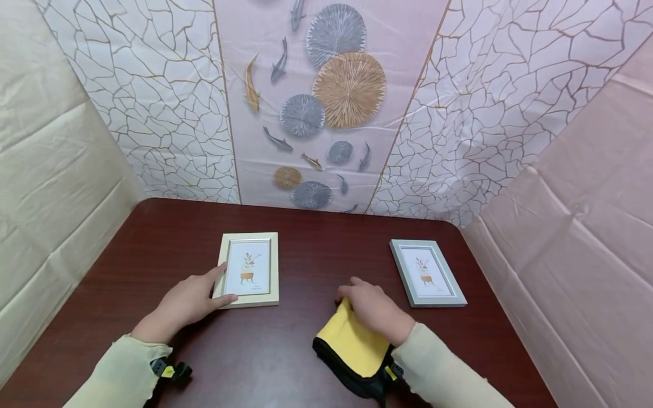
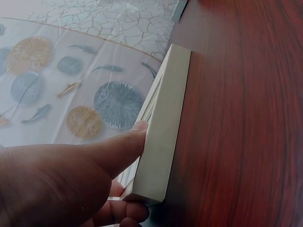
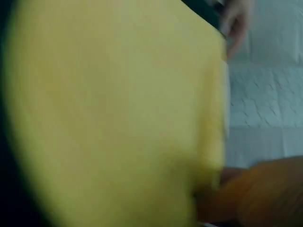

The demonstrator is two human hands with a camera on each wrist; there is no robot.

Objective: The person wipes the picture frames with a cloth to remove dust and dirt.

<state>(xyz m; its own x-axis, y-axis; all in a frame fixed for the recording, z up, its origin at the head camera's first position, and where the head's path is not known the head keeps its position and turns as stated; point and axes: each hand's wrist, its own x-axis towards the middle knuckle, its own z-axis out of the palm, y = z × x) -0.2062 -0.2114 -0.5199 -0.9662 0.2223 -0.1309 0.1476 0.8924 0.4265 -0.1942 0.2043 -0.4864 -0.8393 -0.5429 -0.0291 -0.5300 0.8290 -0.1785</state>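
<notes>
The cream picture frame (image 1: 248, 269) is gripped on the table (image 1: 321, 255) by the left hand (image 1: 189, 303), while the yellow-and-black cloth (image 1: 352, 344) is grasped by the right hand (image 1: 374, 309) — apart from the frame, wiping seemingly not yet done.

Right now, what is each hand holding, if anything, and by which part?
The left hand grips the cream frame by its near left corner; the right hand holds the yellow cloth by its far end.
</notes>
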